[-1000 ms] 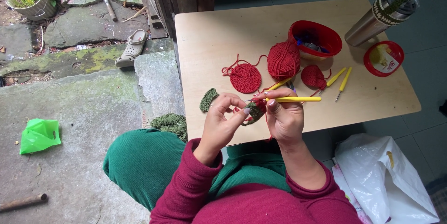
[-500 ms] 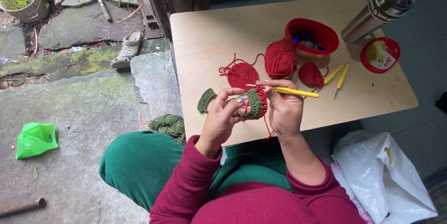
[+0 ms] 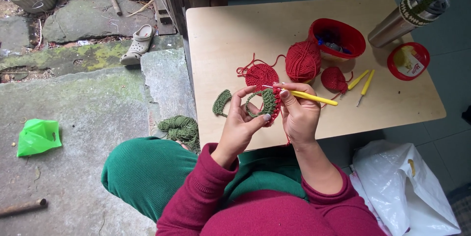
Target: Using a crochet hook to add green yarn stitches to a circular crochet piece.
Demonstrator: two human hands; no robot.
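Left hand (image 3: 243,123) pinches small round green crochet piece with red edge (image 3: 267,103), held upright above near edge of light wooden table (image 3: 235,35). Right hand (image 3: 299,113) grips yellow-handled crochet hook (image 3: 314,98); hook's long axis runs right to left, tip at piece's upper rim. Piece sits between both hands, touching each. Red yarn ball (image 3: 302,61) lies beyond, farther up table, nearer right hand.

My left hand (image 3: 241,123) curls, thumb and fingertips pinched together. My right hand (image 3: 298,113) sits just beside it, fingers bent in a pencil-like grip, both forearms angled inward.
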